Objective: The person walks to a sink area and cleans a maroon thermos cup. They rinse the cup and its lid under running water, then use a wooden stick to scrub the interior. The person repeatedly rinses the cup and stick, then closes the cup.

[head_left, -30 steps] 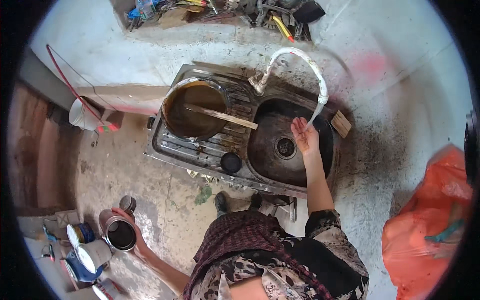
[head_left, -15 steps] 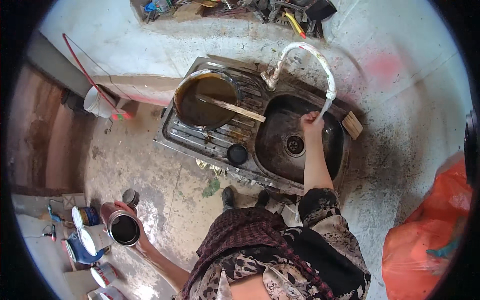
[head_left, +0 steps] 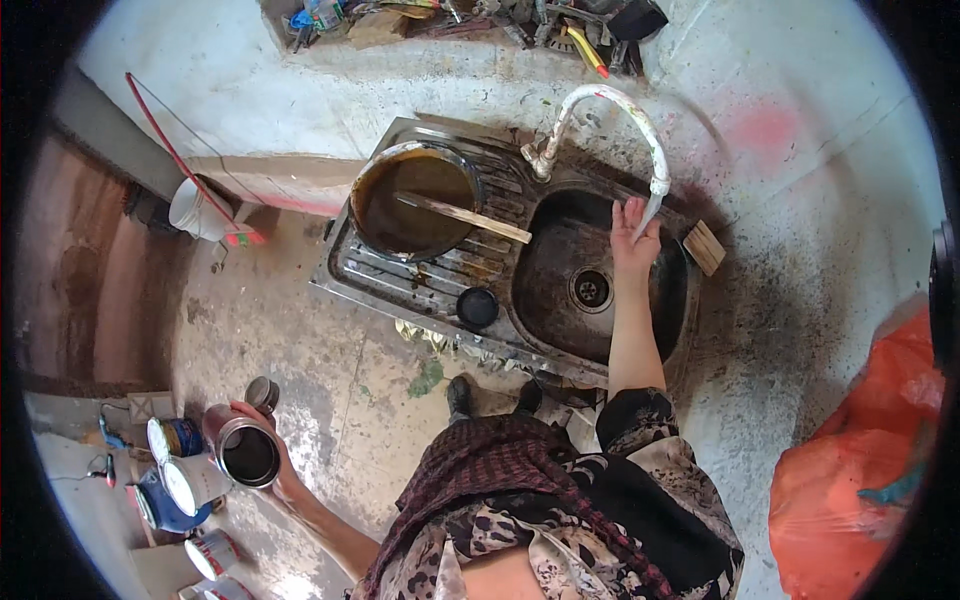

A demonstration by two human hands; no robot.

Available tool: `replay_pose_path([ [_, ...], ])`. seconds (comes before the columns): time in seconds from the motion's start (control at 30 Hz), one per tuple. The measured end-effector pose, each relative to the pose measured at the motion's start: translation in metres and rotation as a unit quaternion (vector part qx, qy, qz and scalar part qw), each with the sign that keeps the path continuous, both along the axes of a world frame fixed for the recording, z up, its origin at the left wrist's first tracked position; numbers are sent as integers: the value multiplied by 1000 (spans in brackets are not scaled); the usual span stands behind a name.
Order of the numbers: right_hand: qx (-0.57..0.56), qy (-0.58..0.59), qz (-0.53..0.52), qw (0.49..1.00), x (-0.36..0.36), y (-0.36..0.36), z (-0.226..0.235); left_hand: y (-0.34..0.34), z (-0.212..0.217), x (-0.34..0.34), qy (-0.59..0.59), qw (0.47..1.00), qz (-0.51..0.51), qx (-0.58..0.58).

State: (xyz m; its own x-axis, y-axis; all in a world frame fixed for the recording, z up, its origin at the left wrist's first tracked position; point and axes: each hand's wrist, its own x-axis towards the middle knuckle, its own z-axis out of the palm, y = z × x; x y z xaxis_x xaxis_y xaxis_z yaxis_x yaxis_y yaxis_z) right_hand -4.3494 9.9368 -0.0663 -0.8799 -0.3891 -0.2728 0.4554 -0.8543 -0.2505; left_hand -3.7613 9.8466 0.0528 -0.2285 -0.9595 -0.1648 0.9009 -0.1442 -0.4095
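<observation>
My left hand (head_left: 277, 468) is closed around a reddish wide-mouthed flask (head_left: 212, 425) at the lower left, held over the floor beside me. Its metal rim faces up and the inside looks dark. Under the white curved tap (head_left: 612, 92), a stream of water runs onto my right hand (head_left: 632, 238), which is open, palm up, with fingers stretched out and holding nothing. That hand is over the dark, stained sink basin (head_left: 550, 290). On the drainer stand a small black cup-like piece (head_left: 477, 307) and a large bowl of brown liquid (head_left: 420, 215), with a wooden stick (head_left: 480, 222) leaning across its rim.
A wooden block (head_left: 705, 249) lies at the sink's right edge. Paint tubs (head_left: 195, 483) stand on the floor at lower left, near a round tin-like piece (head_left: 262, 392). A white bucket (head_left: 197, 209) is by the wall; an orange plastic bag (head_left: 840, 480) fills the right.
My right hand has opened from a closed, curled shape into a flat palm under the running water. The flask in my left hand stays nearly in place.
</observation>
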Motion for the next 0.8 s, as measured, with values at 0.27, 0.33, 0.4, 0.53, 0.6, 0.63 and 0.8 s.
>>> replay_pose_path([
  [0.27,187,222,170,942,-48,61,-87,-8,14,-29,-57,998,15,10],
  [0.33,186,176,164,953,-61,40,-101,7,38,-36,-43,998,47,13],
  [0.4,-53,223,312,922,-96,64,-123,-2,30,-43,-14,999,41,31],
  [0.53,59,153,347,923,-51,10,-83,13,47,-35,-2,993,103,57],
  [0.6,208,-11,177,962,16,1,8,0,29,-42,18,994,82,74],
  [0.63,225,3,189,956,25,-4,16,3,29,-40,16,994,84,62],
  [0.8,321,185,311,876,-36,21,-35,7,39,-49,-54,991,105,68],
])
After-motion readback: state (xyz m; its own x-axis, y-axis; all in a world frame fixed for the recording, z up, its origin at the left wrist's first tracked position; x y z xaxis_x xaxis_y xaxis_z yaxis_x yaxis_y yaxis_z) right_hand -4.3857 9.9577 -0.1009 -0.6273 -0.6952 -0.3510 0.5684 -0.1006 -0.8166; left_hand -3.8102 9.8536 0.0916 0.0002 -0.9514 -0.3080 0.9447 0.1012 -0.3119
